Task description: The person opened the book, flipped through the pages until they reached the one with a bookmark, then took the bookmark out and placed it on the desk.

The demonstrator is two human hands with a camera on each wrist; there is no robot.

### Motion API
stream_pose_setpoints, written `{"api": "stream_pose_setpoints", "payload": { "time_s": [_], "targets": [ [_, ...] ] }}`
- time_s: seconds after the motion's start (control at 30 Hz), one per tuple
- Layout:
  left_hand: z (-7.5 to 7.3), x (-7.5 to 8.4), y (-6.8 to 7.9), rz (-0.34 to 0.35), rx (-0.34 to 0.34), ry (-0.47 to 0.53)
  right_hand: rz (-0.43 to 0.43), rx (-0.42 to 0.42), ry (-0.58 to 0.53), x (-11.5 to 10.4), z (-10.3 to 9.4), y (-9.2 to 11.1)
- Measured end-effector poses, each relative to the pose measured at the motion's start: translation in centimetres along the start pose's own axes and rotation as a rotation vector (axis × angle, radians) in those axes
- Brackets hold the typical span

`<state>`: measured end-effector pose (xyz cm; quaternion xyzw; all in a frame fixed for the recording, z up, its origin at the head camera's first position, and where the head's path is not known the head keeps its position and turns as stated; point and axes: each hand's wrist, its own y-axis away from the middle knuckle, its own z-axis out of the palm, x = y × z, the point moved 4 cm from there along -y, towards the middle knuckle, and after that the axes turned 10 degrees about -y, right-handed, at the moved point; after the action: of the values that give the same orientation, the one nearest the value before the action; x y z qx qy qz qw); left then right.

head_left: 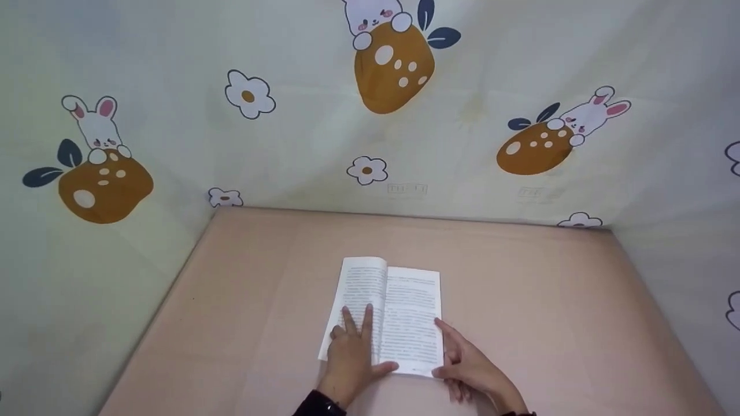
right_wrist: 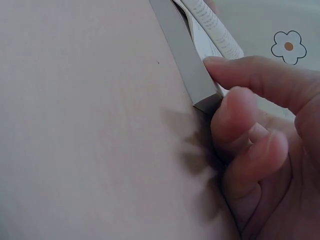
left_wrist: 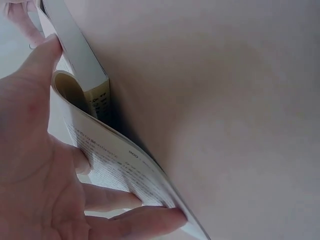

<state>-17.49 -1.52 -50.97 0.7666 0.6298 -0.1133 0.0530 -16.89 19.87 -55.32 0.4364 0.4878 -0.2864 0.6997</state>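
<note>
An open book [head_left: 409, 323] with printed pages lies on the pinkish-tan tabletop. Its right side is a thick block of pages; the left part [left_wrist: 117, 152] curves up at the spine. My left hand [head_left: 350, 352] rests on the left page with fingers extended and spread, its thumb [left_wrist: 50, 50] reaching across to the right page's lower edge. At the lower right corner my right hand [head_left: 471, 361] holds the book's edge, thumb [right_wrist: 225, 67] on top of the page and index finger along the right side. Its other fingers [right_wrist: 250, 165] curl beside the page block.
The tabletop [head_left: 248, 277] extends around the book on all sides. Pale fabric walls [head_left: 300, 144] printed with rabbits, orange-brown fruit shapes and flowers rise behind and at both sides. Dark sleeve cuffs [head_left: 319, 404] show at the bottom.
</note>
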Motion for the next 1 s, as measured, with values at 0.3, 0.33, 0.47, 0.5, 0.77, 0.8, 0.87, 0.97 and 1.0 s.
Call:
{"api": "stream_pose_setpoints", "payload": {
  "time_s": [0.3, 0.33, 0.47, 0.5, 0.77, 0.8, 0.87, 0.97, 1.0],
  "targets": [
    [0.1, 0.1, 0.1, 0.022, -0.02, 0.083, -0.017, 0.07, 0.031, 0.0, -0.1, 0.0],
    [0.1, 0.1, 0.1, 0.021, -0.027, 0.092, -0.021, 0.075, 0.037, 0.0, -0.1, 0.0],
    [0.2, 0.1, 0.0, 0.024, -0.039, 0.126, -0.016, 0.097, 0.056, 0.1, -0.2, -0.2],
    [0.3, 0.1, 0.0, 0.029, -0.036, 0.132, -0.015, 0.101, 0.057, 0.1, -0.1, -0.2],
    [0.1, -0.7, -0.1, 0.115, 0.032, 0.181, -0.025, 0.097, 0.073, 0.1, 0.1, -0.3],
    [0.1, -0.8, -0.1, 0.124, 0.03, 0.203, -0.022, 0.102, 0.08, 0.1, 0.0, -0.3],
    [0.0, -0.9, -0.1, 0.136, 0.02, 0.244, -0.017, 0.106, 0.09, 0.1, 0.0, -0.3],
    [-0.1, -1.2, 0.1, 0.144, -0.003, 0.279, -0.018, 0.09, 0.103, 0.2, 0.0, -0.2],
    [-0.1, -1.3, 0.1, 0.145, -0.008, 0.284, -0.02, 0.086, 0.104, 0.2, 0.0, -0.2]
  ]
}}
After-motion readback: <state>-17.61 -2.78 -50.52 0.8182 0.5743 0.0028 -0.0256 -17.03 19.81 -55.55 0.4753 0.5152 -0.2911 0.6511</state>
